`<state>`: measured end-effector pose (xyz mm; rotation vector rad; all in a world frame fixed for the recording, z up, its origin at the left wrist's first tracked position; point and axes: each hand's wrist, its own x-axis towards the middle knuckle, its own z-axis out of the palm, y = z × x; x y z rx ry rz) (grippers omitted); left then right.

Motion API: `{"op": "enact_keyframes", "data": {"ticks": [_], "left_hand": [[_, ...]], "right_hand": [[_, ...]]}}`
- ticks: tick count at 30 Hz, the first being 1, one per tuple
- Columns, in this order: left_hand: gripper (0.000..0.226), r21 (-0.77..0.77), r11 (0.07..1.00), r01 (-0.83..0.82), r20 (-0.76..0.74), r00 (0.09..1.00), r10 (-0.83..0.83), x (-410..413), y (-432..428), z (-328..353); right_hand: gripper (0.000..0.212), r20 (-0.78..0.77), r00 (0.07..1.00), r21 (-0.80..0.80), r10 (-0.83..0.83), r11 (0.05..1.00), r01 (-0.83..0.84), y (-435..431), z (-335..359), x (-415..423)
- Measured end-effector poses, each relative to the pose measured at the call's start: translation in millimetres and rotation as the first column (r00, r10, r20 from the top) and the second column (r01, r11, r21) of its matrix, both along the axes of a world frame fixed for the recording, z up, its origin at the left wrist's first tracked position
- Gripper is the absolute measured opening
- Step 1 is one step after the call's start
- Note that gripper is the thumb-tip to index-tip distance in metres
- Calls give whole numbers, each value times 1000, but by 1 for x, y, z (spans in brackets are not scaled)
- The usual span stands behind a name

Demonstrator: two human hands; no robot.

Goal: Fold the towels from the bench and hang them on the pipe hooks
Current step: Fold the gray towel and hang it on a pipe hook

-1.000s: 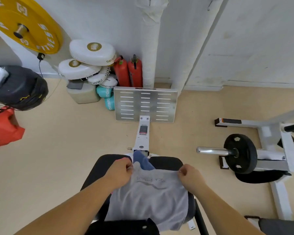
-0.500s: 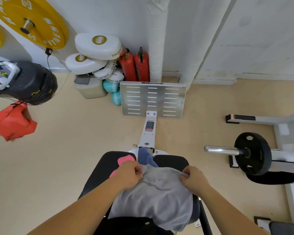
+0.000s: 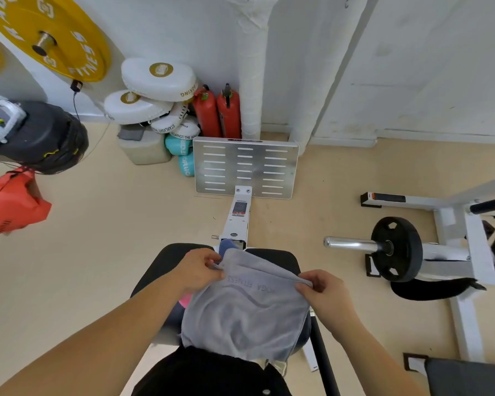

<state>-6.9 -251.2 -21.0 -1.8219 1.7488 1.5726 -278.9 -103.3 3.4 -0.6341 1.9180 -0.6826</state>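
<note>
A grey towel point(image 3: 246, 312) with printed lettering hangs in front of me over the black bench pad point(image 3: 155, 272). My left hand point(image 3: 196, 271) pinches its upper left corner and my right hand point(image 3: 322, 292) pinches its upper right edge. Behind the grey towel a blue towel point(image 3: 226, 245) peeks out on the bench. A bit of pink towel point(image 3: 185, 300) shows under my left forearm. The white wrapped pipe point(image 3: 252, 67) rises against the wall straight ahead; a hook point(image 3: 347, 1) shows near the top edge.
A metal foot plate point(image 3: 246, 167) lies on the floor ahead. Two red canisters point(image 3: 217, 112) and white boxing pads point(image 3: 157, 81) sit by the pipe. A barbell with a black plate point(image 3: 396, 248) and a white rack stand at right. A red bag point(image 3: 12, 200) hangs left.
The view has shifted a little. The pink towel that showed beside my left hand is now mostly hidden under my forearm. Both hands still hold the grey towel's top edge.
</note>
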Motion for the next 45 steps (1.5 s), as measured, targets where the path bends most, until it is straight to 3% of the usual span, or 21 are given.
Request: {"op": "enact_keyframes", "data": {"ticks": [3,8,11,15,17,19,21,23,25,29,32,36,39,43,45], "left_hand": [[12,71,997,-23,-46,999,26,0,-7,1],[32,165,985,-51,-139,987,75,5,-11,15],[28,259,965,-36,-223,970,96,10,-6,29],[24,485,874,-17,-322,926,197,19,9,41],[26,528,849,-29,-352,902,249,20,19,44],[27,369,928,-50,-321,930,177,18,29,46],[27,83,994,-74,-233,968,92,12,34,45],[26,-108,992,-67,-173,984,47,8,32,41],[27,-178,984,-23,-162,987,-6,5,26,37],[35,-188,980,68,-218,970,-109,-8,4,24],[21,-116,963,244,-69,965,-253,-20,-12,-3],[28,120,903,412,84,902,-423,-28,-31,-40],[26,193,857,477,73,864,-498,-34,-43,-49],[28,147,899,413,-43,910,-412,-41,-45,-45],[12,111,939,324,-127,942,-310,-41,-43,-34]], "right_hand": [[9,-69,998,-13,-11,1000,11,1,1,-2],[10,-111,991,-1,-69,998,69,8,0,-5],[7,-117,991,14,-60,998,62,12,1,-4],[6,-116,991,4,-68,998,69,13,5,-1],[6,-121,991,2,-62,998,62,13,7,1],[6,-118,991,1,-66,998,67,15,9,1],[5,-123,991,2,-59,998,60,16,10,0],[4,-128,990,19,-52,998,54,19,9,-2],[11,-116,993,25,-26,999,29,22,10,-3],[30,-131,982,100,138,987,-126,22,10,-4],[40,-150,955,222,254,950,-218,20,5,-5],[11,-164,957,276,238,943,-187,10,2,-6],[9,-167,971,263,173,957,-125,3,-2,-6],[10,-168,980,259,106,964,-60,1,-6,-3],[10,-164,984,255,75,966,-31,1,-6,-2]]}}
